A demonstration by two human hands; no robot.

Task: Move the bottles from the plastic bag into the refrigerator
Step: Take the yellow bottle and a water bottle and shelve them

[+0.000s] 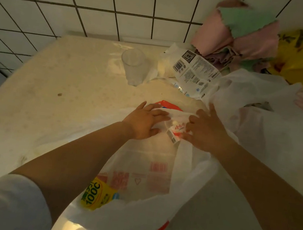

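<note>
The plastic bag [140,170] is pinched by both hands' fingers [158,113]; thin film could tear, spilling bottles [176,132].

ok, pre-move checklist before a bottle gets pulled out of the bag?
1. Bag mouth open: not ok; both hands are at the gathered top of the plastic bag.
2. Left hand free: cannot tell; fingers lie across the film.
3. Right hand free: not ok; it pinches the film by the small red-and-white carton.
4. Bottle located: ok; yellow-labelled bottle shows through the near end.
5. Refrigerator in view: not ok.
</note>
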